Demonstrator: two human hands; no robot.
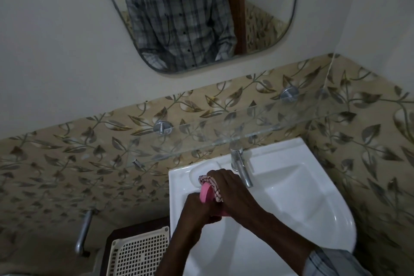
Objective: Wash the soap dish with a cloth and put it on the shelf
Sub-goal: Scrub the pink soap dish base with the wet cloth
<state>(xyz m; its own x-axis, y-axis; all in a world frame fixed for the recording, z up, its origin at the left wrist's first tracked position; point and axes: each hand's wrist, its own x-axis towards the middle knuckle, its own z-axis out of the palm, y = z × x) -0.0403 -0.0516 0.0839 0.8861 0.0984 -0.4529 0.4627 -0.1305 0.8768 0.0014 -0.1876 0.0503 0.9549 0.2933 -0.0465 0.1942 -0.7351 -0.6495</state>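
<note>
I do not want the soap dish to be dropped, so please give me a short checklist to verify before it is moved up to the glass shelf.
1. Dish held firmly: ok. The left hand grips the pink soap dish over the sink.
2. Cloth clear of the dish: not ok. The right hand presses the checked cloth against it.
3. Washing finished: cannot tell. Most of the dish is hidden by the hands.
4. Landing place on the glass shelf: ok. Nothing is seen lying on it.
5. Tap shut: ok. No water stream is visible.
</note>
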